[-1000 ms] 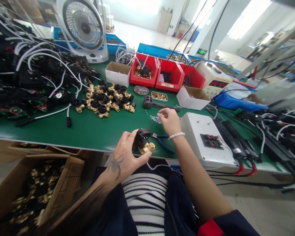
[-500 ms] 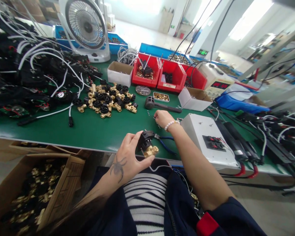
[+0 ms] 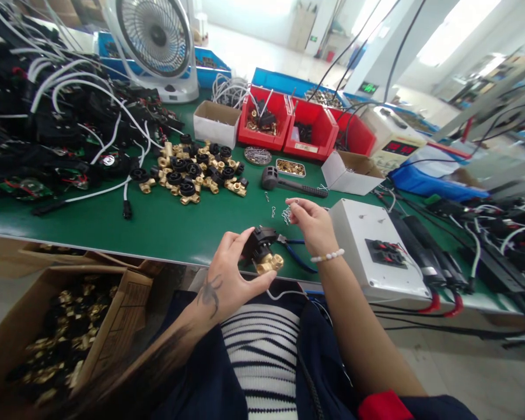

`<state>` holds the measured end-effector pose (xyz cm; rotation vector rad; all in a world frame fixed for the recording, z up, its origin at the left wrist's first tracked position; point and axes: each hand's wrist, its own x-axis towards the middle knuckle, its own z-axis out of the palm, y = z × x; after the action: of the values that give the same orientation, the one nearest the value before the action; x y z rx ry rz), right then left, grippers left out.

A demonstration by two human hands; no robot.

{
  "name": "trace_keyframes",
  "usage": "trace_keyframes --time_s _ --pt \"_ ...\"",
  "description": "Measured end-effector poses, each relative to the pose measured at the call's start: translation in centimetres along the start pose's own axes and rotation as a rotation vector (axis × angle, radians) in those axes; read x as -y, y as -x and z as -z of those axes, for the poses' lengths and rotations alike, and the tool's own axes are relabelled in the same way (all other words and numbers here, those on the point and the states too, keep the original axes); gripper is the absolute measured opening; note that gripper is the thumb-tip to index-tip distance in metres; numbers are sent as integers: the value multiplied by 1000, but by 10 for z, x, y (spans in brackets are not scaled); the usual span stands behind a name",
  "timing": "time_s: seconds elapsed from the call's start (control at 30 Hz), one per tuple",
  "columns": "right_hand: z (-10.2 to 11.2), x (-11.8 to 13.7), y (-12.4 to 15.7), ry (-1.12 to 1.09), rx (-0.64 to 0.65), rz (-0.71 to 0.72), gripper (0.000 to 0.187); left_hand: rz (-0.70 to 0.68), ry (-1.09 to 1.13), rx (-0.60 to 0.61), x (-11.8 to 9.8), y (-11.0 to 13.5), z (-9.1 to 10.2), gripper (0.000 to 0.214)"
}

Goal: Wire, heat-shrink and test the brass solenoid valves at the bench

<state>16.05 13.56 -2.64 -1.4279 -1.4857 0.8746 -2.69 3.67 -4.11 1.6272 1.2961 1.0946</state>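
Note:
My left hand (image 3: 231,274) is closed around a brass valve fitting (image 3: 269,264) with a black plastic housing (image 3: 261,240) on top, held just over the table's front edge. Thumb and forefinger of my right hand (image 3: 314,226) pinch a tiny wire clip (image 3: 296,201), mostly hidden by the fingertips. Beside those fingertips lies a small heap of silver hairpin clips (image 3: 286,216). Two more clips rest apart, a lower clip (image 3: 273,212) and an upper clip (image 3: 266,197). Blue-handled pliers (image 3: 298,255) lie between my hands, partly behind the fitting.
Brass fittings with black caps (image 3: 192,175) are piled left of centre. A black mallet-like tool (image 3: 291,184) lies before red bins (image 3: 310,131). A grey switch box (image 3: 371,251) stands right. Cabled black units (image 3: 65,140) crowd the left, near a fan (image 3: 157,38).
My right hand has lifted off the clips and turned, its fingertips now raised beside the heap, which shows more. My left hand still holds the valve fitting in about the same place.

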Motion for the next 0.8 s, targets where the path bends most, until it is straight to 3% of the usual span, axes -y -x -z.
trace_keyframes --time_s 0.13,0.3,0.47,0.67,0.8 --pt "3 14 27 -196 38 6 27 -28 -15 -23 -6 5 2 72" --pt "12 44 66 -351 96 69 12 -123 -112 -55 -19 13 8 71" --pt "24 64 89 -321 190 83 8 -236 -191 -93 -31 19 13 71" --pt "30 87 98 -34 275 236 19 -276 -228 -93 -38 21 16 71" --pt "29 90 100 -71 247 179 17 -275 -225 -81 -39 21 17 70"
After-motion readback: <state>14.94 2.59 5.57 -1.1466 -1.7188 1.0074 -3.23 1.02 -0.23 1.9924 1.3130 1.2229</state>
